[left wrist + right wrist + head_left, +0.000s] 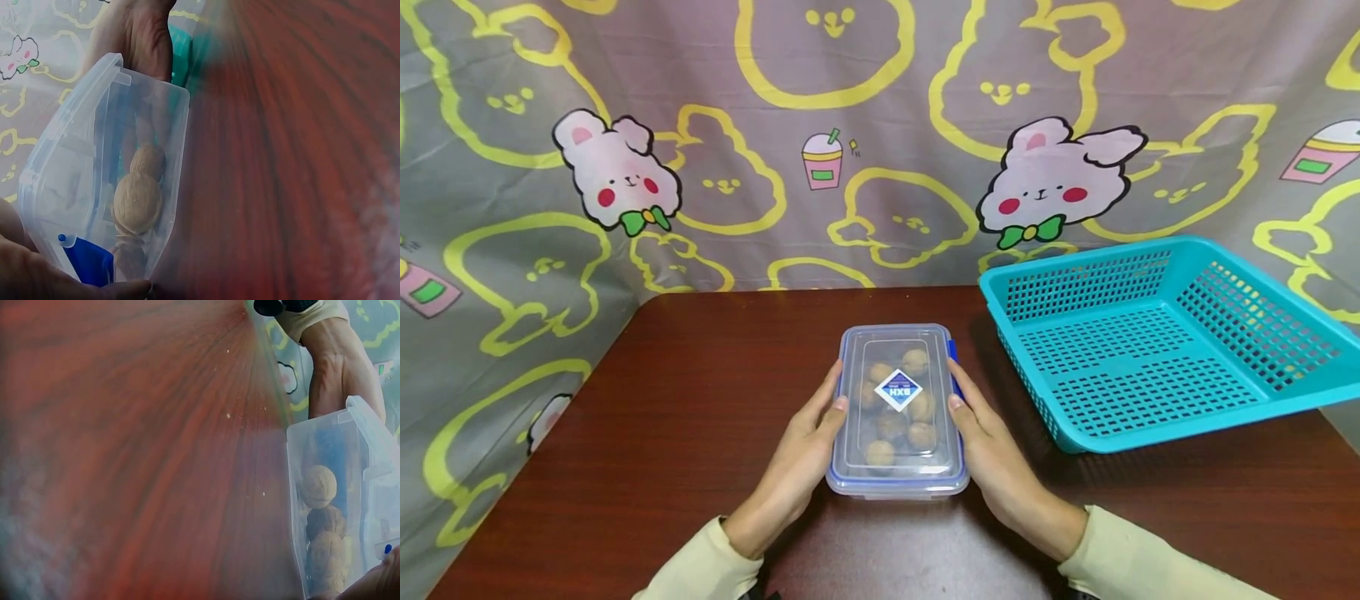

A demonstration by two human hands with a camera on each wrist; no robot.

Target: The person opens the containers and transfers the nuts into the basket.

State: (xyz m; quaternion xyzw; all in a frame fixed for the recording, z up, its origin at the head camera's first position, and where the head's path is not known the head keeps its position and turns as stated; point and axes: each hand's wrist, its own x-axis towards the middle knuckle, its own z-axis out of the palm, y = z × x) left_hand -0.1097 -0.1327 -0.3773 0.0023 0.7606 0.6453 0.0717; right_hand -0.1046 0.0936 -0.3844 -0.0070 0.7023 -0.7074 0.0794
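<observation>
A clear lidded plastic food container [898, 486] is held between two hands in the middle of the head view. Several walnuts [137, 203] show through its walls and lid. The left hand [793, 462] grips the left long side, its thumb along the lid's edge. On the opposite side, the right hand [1003, 471] grips in the same way, close to a blue latch [955, 367]. A blue and white diamond label [898, 390] is on the lid. Both wrist views show the container's end wall [312, 444] close up, with fingers partly hidden behind it.
A turquoise perforated plastic basket [1060, 425] stands on the right of the dark red-brown wooden table [700, 400]. Behind and to the left hangs a grey cloth [895, 142] printed with yellow outlines and white rabbits.
</observation>
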